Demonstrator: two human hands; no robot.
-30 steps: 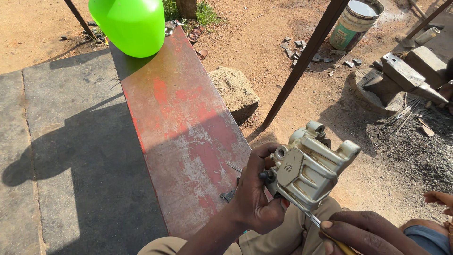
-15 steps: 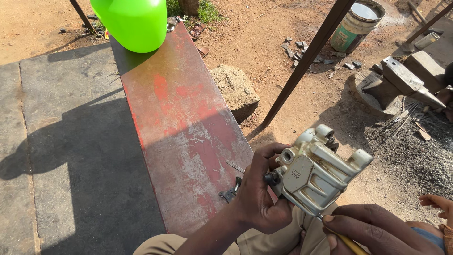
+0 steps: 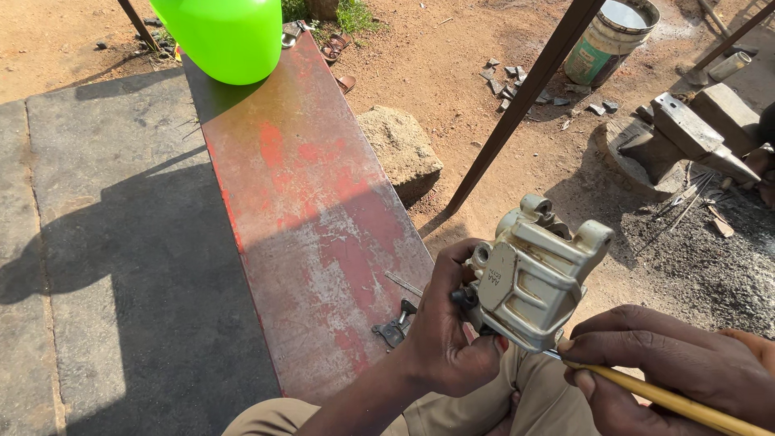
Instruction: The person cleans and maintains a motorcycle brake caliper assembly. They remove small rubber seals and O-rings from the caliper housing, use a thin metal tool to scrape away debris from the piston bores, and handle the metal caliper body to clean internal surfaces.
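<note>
One worn red metal bench (image 3: 307, 202) is seen lengthwise, with one bright green plastic container (image 3: 222, 36) set at its far end. One pale bucket with a green band (image 3: 609, 32) is stood on the dirt beyond. One beige metal caliper (image 3: 533, 274) is held above the lap: the left hand (image 3: 448, 331) is closed around its lower edge, while a yellow-handled tool (image 3: 670, 400) is clasped in the right hand (image 3: 678, 367) against its underside.

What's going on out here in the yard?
A person sits outdoors beside a worn red metal bench. Their left hand grips a pale metal part, while the right hand holds a yellow-handled tool against its underside. A small clip lies on the bench, a green container at its far end.
</note>
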